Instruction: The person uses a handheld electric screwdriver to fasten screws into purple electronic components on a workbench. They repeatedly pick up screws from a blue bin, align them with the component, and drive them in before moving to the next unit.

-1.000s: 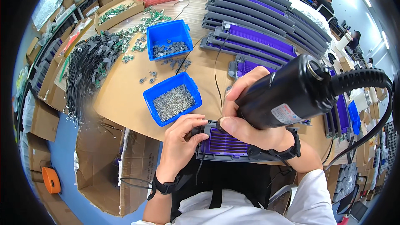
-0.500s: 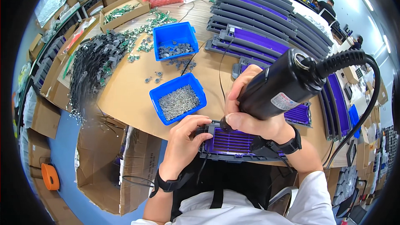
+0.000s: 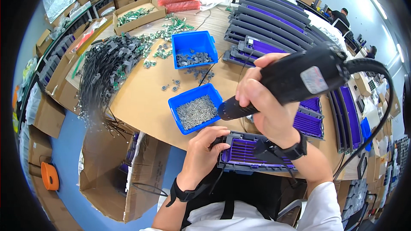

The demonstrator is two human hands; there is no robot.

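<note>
My right hand (image 3: pixel 272 102) grips a black corded electric screwdriver (image 3: pixel 295 77), tilted so that its nose is at the right rim of a blue bin (image 3: pixel 174 112). Small silver screws (image 3: pixel 197 112) fill that bin. The screwdriver's very tip is hard to make out. At the table's near edge lies a long dark grey housing with a purple slatted grille (image 3: pixel 257 152). My left hand (image 3: pixel 200 154) pinches its left end between thumb and fingers. Dark bands sit on both my wrists, and a thin cord hangs by the left one.
A second blue bin (image 3: pixel 194 62) holds small grey round parts, with more scattered beside it. Black cables (image 3: pixel 100 77) and green circuit boards (image 3: pixel 177 25) pile up at left. Stacked grey-purple housings (image 3: pixel 269 30) stand far right. An open cardboard box (image 3: pixel 145 179) is below left.
My right hand has lifted the screwdriver off the housing and swung its nose left to the screw bin. The left hand keeps its hold on the housing. The whole view has shifted slightly.
</note>
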